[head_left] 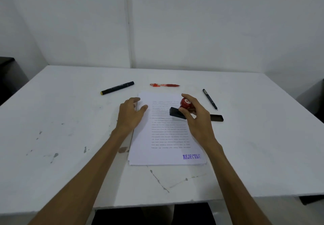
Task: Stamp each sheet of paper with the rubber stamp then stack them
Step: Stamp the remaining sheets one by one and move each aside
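White desk (pixel 52 112), paint chipped and scuffed in grey flecks left of and just below the paper stack (pixel 166 133). Plain white walls behind it, meeting in a corner beyond the desk's far edge; dark furniture shows at both sides of the view.

We take the paper stack as our landmark. It lies near the desk's middle, its sheets slightly fanned at the near edge. The top sheet carries printed text and a purple "REJECTED" stamp mark (pixel 191 156) at its near right corner. Beyond the stack's far edge lie a black marker with a yellow end (pixel 117 88), to the left, and a red pen (pixel 164 85), straight beyond. Right of the stack lie a thin black pen (pixel 210 99) and a flat black tray (pixel 217 117), partly hidden by the hand; we cannot tell what it is. Wide bare desk lies left and right of the stack, less toward the near edge.

Left hand (pixel 130 115): palm down, fingers spread loosely, resting on the stack's far left edge and holding nothing.

Right hand (pixel 196 117): over the stack's far right part, grip closed round the red knob of the rubber stamp (pixel 182 109). The stamp's black base tilts. We cannot tell whether it touches the sheet.
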